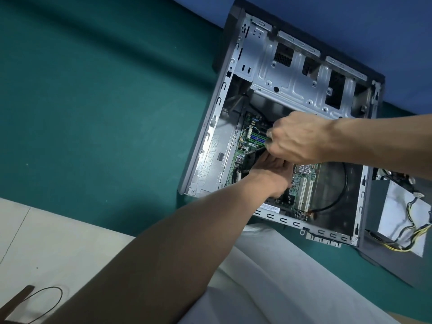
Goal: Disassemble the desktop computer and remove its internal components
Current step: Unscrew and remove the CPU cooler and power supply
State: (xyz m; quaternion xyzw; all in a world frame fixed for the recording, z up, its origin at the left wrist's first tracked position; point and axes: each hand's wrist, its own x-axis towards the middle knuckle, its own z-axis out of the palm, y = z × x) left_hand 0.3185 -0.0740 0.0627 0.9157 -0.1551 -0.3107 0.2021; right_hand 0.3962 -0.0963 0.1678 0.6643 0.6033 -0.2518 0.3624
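The open desktop case [210, 146] lies on its side on a teal cloth, its green motherboard [304, 183] exposed inside. My right hand [297, 139] grips a green-handled screwdriver [259, 149], whose dark shaft points down-left onto the board near the blue memory slots [257, 137]. Just below it, my left hand [271, 174] reaches into the case and rests with fairly straight fingers on a black cooler [250, 160]. Its fingertips are partly hidden under my right hand.
An empty metal drive cage [292, 73] fills the case's far end. A grey power supply [383, 206] with yellow and black cables lies outside at the right. A black cable [336, 202] loops inside the case. A thin wire loop [46, 302] lies on the pale floor.
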